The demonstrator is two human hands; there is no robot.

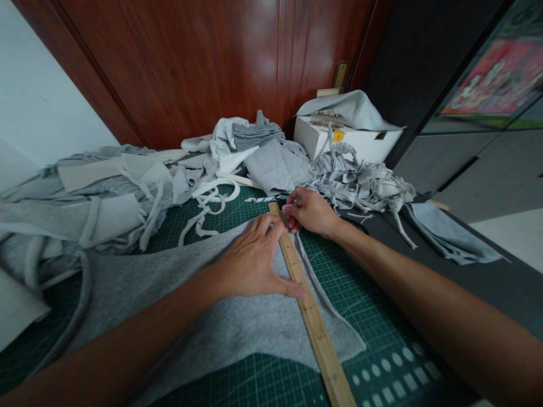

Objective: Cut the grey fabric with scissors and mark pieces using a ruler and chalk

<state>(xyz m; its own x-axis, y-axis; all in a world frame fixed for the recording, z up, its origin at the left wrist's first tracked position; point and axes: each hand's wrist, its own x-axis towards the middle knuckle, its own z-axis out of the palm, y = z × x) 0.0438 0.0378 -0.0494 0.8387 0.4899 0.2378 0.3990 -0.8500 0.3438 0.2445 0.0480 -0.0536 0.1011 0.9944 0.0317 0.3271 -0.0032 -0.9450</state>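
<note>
Spread wide, the left hand (254,263) presses from above, thumb and fingertips bearing on the wooden ruler (316,325) and its palm over the grey fabric (250,322), without closing around either. Near the ruler's far end, the right hand (311,212) has its fingers curled and the tips drawn together; what, if anything, lies between them cannot be told. Fine graduations mark the ruler, any numerals being too small to read. It runs from beneath the left hand toward the viewer, across the soft, matt, felt-like fabric, whose narrow margin shows to the ruler's right. Beneath both lies a green gridded mat (348,271), printed right of the ruler's near end with pale ovals and squares. Beyond the right hand stands a white box (365,144) bearing a yellow label (338,135) and a dark label (380,135), both illegible. Frayed, tangled cloth strips (373,183) lie before it. Beyond the left hand are curling white strips (212,198); farther left, rumpled grey cloth (106,198) is heaped.
</note>
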